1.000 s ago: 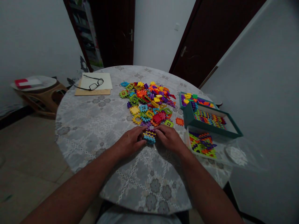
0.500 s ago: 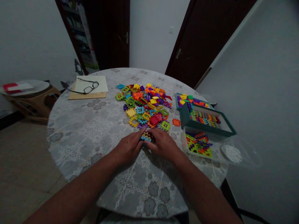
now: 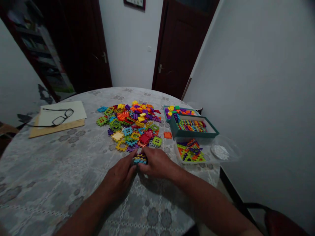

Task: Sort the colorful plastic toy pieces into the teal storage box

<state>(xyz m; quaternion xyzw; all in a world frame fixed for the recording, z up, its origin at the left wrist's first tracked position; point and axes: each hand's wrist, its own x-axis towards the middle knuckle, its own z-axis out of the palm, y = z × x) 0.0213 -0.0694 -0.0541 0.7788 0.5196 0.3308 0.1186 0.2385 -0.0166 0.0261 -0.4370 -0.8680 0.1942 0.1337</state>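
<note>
Between my two hands is a small stack of plastic building tiles (image 3: 140, 159) with notched edges, blue and yellow layers showing. My left hand (image 3: 120, 173) presses its left side with thumb and fingers. From the right, my right hand (image 3: 156, 162) grips the same stack, its thumb at the near side. Parts of the stack are hidden behind the fingers. Just beyond lies a heap of mixed interlocking tiles (image 3: 128, 131) in green, yellow, red, blue and purple. A single orange tile (image 3: 167, 135) rests right of the heap.
To the right stand a green box (image 3: 197, 133) with rows of tiles, its lid (image 3: 167, 118) holding more pieces, and a clear tub (image 3: 179, 155) of tiles. A clear lid (image 3: 232, 151) holds white pieces. Glasses (image 3: 59, 120) lie on papers (image 3: 78, 109) at the left.
My view has turned to the right and tilted up, so the table things appear shifted left. Both hands keep holding the tile stack in front of the heap.
</note>
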